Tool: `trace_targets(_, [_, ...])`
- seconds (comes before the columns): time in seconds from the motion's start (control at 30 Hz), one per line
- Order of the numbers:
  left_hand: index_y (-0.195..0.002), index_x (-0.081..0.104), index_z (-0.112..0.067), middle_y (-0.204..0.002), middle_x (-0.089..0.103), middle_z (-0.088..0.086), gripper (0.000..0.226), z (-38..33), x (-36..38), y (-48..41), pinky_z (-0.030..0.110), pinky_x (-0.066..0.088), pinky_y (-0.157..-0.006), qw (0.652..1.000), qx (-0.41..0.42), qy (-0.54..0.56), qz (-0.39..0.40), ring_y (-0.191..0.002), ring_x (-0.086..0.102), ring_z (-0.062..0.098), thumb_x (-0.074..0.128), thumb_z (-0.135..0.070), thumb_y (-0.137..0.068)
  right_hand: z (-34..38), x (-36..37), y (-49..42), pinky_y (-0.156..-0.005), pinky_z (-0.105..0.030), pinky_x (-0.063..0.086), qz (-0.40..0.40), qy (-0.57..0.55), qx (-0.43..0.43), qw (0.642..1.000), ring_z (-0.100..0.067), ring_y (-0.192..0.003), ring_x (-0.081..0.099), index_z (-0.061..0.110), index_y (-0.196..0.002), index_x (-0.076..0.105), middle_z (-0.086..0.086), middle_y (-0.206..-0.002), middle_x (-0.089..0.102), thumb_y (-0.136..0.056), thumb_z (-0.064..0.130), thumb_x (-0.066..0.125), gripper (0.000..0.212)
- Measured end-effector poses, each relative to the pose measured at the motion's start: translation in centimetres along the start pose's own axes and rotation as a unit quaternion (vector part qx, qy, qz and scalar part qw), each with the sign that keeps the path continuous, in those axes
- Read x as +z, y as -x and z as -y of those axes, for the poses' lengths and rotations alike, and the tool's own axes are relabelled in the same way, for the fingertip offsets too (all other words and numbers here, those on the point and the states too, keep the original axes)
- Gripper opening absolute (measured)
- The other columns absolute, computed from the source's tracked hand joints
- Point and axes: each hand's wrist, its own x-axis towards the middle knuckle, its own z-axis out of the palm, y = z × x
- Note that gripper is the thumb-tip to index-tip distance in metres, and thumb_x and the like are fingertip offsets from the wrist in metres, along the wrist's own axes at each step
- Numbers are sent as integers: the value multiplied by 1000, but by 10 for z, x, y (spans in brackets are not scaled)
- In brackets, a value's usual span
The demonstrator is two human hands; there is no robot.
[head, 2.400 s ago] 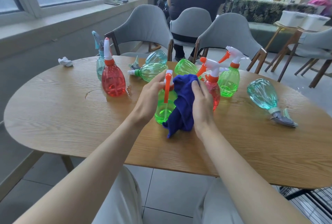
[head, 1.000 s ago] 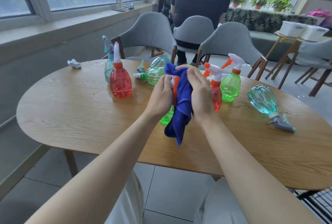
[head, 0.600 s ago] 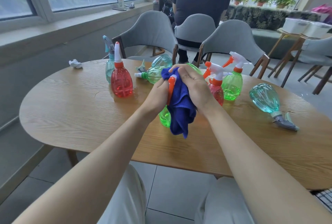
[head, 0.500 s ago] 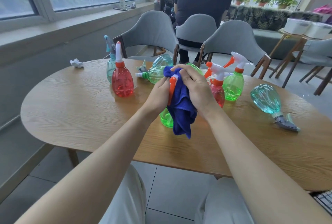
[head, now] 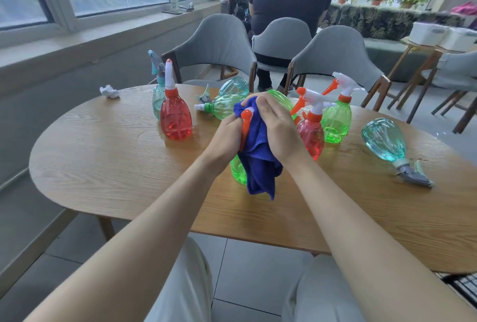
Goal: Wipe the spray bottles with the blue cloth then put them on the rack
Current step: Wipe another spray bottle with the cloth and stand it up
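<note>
While steadying the green spray bottle (head: 238,173) just right of the upright red bottle (head: 176,120), grips its neck with left hand (head: 227,138); clamps blue cloth (head: 259,166) over its head with curled right hand (head: 280,128).

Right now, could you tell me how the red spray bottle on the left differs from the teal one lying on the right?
The left red bottle stands upright; the right teal bottle lies on its side. The left red bottle has an orange collar and white head; the right teal bottle's head is grey. Both are see-through and rest on the table, untouched.
</note>
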Motion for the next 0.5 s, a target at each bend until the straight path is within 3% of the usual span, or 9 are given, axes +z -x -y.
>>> trace_targets(0.13, [-91,62,-15,-78,62,-8,28,4,-1,1,22,46,-72,999,17,-18,-27,-72,57,6,52,-35,-109,-4,3,4,-108,-56,46,-24,-10,-12,1000,-26,-111,65,19,-112,69,-4,-113,70,-112,31,41,31])
trace_targets(0.27, [-95,61,-17,-88,61,-6,36,9,1,7,32,48,-85,984,74,-12,-160,-81,56,9,39,-39,-113,-9,11,10,-106,-44,45,-73,84,-60,992,-20,-115,58,24,-117,66,3,-115,65,-113,32,38,29])
trace_targets(0.37, [-101,66,-14,-96,70,11,55,-5,1,9,43,53,-93,977,122,-15,-172,-93,66,30,28,-52,-111,-11,20,16,-100,-35,43,-116,179,-92,973,-19,-111,54,19,-125,63,2,-114,61,-113,29,38,30])
trace_targets(0.4, [-101,68,-12,-96,71,13,58,-9,1,9,42,53,-93,975,136,-33,-171,-95,67,30,27,-52,-112,-11,22,18,-97,-33,43,-126,196,-97,968,-19,-109,54,18,-126,63,2,-114,60,-113,28,39,29])
trace_targets(0.5, [-96,68,-6,-84,68,0,52,-13,-4,9,26,50,-84,970,144,-80,-178,-81,62,8,32,-38,-117,-6,27,20,-96,-27,43,-134,180,-104,969,-16,-109,56,14,-129,59,5,-117,61,-111,24,47,24])
